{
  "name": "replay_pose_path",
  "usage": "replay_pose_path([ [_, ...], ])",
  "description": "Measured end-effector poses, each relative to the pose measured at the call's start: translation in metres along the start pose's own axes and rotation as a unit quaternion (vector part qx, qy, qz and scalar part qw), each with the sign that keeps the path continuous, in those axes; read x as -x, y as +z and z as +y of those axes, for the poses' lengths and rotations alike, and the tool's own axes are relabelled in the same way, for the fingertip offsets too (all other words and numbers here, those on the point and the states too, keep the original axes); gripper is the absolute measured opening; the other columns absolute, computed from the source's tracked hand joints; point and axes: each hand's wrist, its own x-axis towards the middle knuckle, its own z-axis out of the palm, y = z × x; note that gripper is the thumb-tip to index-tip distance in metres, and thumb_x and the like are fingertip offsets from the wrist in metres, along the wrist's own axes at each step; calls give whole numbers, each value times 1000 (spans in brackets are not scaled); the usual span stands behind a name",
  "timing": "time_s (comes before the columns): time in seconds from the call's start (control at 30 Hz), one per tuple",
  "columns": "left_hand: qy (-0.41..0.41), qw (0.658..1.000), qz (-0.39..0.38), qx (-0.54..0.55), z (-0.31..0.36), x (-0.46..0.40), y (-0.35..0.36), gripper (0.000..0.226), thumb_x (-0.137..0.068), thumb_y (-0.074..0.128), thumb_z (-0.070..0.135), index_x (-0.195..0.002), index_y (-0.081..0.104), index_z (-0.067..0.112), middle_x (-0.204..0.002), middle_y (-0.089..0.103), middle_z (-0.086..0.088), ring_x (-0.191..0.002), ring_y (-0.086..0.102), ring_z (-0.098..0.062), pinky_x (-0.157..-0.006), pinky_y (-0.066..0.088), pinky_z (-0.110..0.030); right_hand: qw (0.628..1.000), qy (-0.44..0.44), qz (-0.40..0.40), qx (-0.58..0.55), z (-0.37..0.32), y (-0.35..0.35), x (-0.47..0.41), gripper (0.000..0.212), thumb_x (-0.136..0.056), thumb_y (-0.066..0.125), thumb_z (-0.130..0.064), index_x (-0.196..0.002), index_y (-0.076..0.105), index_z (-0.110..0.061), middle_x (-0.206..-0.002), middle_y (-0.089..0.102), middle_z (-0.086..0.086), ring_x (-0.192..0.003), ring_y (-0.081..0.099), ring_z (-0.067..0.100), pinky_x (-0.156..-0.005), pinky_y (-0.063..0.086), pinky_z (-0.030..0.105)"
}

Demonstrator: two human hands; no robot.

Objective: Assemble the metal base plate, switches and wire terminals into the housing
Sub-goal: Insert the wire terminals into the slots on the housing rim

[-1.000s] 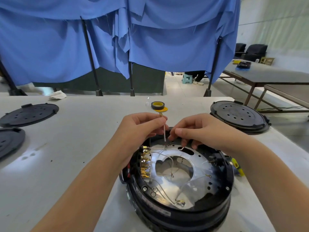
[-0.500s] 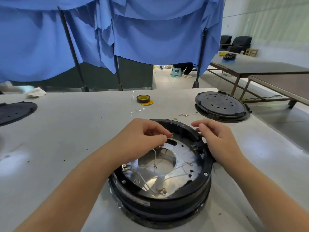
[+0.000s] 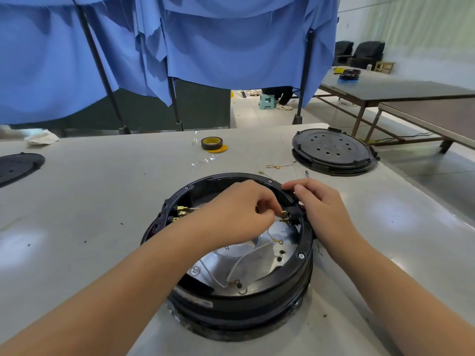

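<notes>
A brass wire terminal (image 3: 283, 214) is pinched in the left hand (image 3: 240, 211) at the black switch (image 3: 294, 217) on the right inner wall of the round housing (image 3: 231, 301), mid-table (image 3: 90, 201). The switch is gripped by the right hand (image 3: 321, 209). The terminal is best pushed on squarely, with the switch braced firmly.

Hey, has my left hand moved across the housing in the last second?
Yes. The left hand went from the housing's far middle rim toward the right rim, where it now pinches a brass terminal by the right hand.
</notes>
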Motion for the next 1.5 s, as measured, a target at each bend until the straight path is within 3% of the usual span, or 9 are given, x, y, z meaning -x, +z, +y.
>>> replay_pose_path([
  [0.4, 9, 999, -1, -35, -2, 0, 3, 28, -87, 52, 11, -98, 74, 24, -84, 69, 2, -78, 62, -16, -75, 53, -36, 1000, 1, -7, -5, 2, -1, 0, 29, -95, 46, -5, -85, 70, -18, -85, 70, -3, -83, 66, 17, -80, 55, 36],
  [0.5, 13, 999, 4, -31, -4, 0, 5, 26, -88, 52, 12, -97, 73, 25, -85, 70, 2, -77, 62, -15, -75, 53, -35, 1000, 0, -7, -9, 2, -1, 1, 29, -94, 47, -5, -85, 70, -18, -85, 70, -3, -82, 65, 18, -76, 54, 32],
  [0.73, 36, 998, 12, -41, -4, -2, 7, 10, -88, 61, 22, -90, 71, 24, -79, 65, 8, -74, 58, -7, -69, 48, -26, 1000, -7, -4, -5, 2, 0, 0, 28, -94, 46, -3, -86, 70, -15, -87, 70, 1, -84, 64, 21, -80, 53, 38],
  [0.97, 51, 994, 21, -92, 1, -4, 6, 15, -93, 58, 24, -97, 72, 20, -92, 66, 6, -88, 59, -11, -84, 48, -33, 1000, -13, -7, -10, 2, 0, 0, 29, -92, 47, -1, -84, 70, -17, -82, 69, -4, -74, 62, 6, -67, 50, 19],
  [1.17, 65, 986, 32, -150, 4, -5, 8, 16, -94, 56, 23, -97, 71, 19, -90, 64, 5, -87, 58, -15, -80, 49, -36, 1000, -18, -3, -5, 4, 1, 0, 30, -92, 47, -1, -84, 69, -19, -80, 69, -6, -73, 61, 5, -69, 49, 20],
  [1.3, 79, 982, 45, -164, 4, -4, 11, 18, -94, 55, 22, -96, 72, 15, -86, 61, 3, -85, 56, -17, -80, 47, -37, 1000, -11, -2, 1, 6, 1, 0, 30, -91, 48, -3, -83, 70, -22, -77, 69, -7, -75, 62, 11, -73, 50, 31],
  [1.4, 88, 979, 46, -177, 3, -5, 11, 20, -94, 54, 22, -94, 72, 13, -88, 64, 0, -84, 56, -19, -78, 46, -40, 1000, -10, 0, 3, 6, 2, -1, 32, -90, 48, -3, -81, 70, -25, -75, 69, -11, -73, 62, 9, -72, 50, 32],
  [1.5, 95, 977, 49, -187, 4, -6, 12, 21, -93, 53, 21, -92, 72, 11, -86, 64, -2, -83, 56, -21, -77, 45, -40, 1000, -13, 2, 14, 6, 3, -2, 33, -89, 48, -2, -79, 69, -25, -77, 69, -5, -74, 61, 13, -73, 51, 38],
])
